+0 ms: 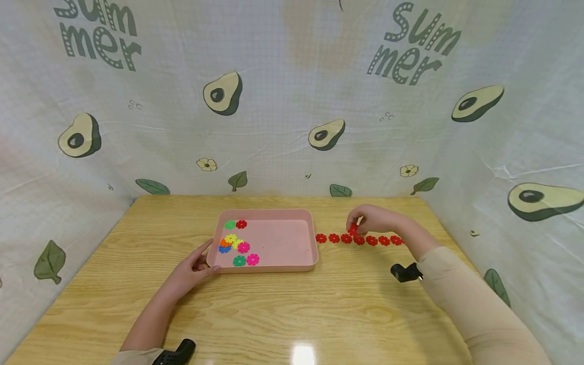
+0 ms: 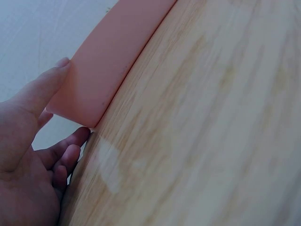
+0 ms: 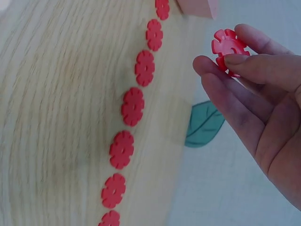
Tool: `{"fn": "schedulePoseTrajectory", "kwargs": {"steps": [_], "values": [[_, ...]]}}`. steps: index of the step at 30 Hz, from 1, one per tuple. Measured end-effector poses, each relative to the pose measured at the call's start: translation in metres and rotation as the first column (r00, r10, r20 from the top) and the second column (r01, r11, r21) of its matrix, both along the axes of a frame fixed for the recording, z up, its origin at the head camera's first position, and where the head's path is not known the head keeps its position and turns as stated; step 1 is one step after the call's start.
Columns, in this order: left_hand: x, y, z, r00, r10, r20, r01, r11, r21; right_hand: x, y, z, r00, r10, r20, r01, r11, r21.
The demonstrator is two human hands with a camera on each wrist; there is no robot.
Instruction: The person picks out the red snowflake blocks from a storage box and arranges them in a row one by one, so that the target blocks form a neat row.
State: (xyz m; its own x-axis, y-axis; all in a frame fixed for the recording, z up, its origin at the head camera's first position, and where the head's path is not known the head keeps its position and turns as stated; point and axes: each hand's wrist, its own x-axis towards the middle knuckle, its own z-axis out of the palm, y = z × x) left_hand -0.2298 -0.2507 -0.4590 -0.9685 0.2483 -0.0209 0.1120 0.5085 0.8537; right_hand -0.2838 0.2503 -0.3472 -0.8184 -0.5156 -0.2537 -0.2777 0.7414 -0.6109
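My right hand [image 1: 375, 219] pinches a red notched plastic disc [image 3: 228, 49] between thumb and fingers, just above a row of similar red discs [image 3: 133, 106] on the table. The row runs rightward from beside the pink tray [image 1: 274, 268]; my wrist hides its far right part. At the tray's near left corner, my left hand [image 1: 193, 268] holds the edge, thumb against the front wall and fingers round the side. Lying in the tray's left half are a red disc [image 1: 241, 224], a blue disc [image 1: 224, 249], a dark green disc [image 1: 239, 260], a pink disc [image 1: 253, 259] and several others.
The wooden table [image 1: 255, 314] meets a white cloth [image 1: 274, 167] printed with avocados and leaves at its back and sides. Each wrist carries a black device, the right one [image 1: 405, 272] hanging over the table.
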Motion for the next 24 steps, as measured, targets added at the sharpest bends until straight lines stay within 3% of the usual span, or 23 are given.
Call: {"fn": "schedulePoseTrajectory", "kwargs": {"steps": [11,24], "values": [[0.001,0.001,0.004,1.000,-0.002,0.010,0.002,1.000,0.013,0.011,0.041,-0.008,0.997,-0.076,-0.008,0.075,0.996,-0.051],[-0.001,0.000,0.000,1.000,-0.006,0.016,0.006,1.000,0.023,0.023,0.096,-0.027,0.980,-0.195,-0.036,0.192,0.978,-0.077]]}}
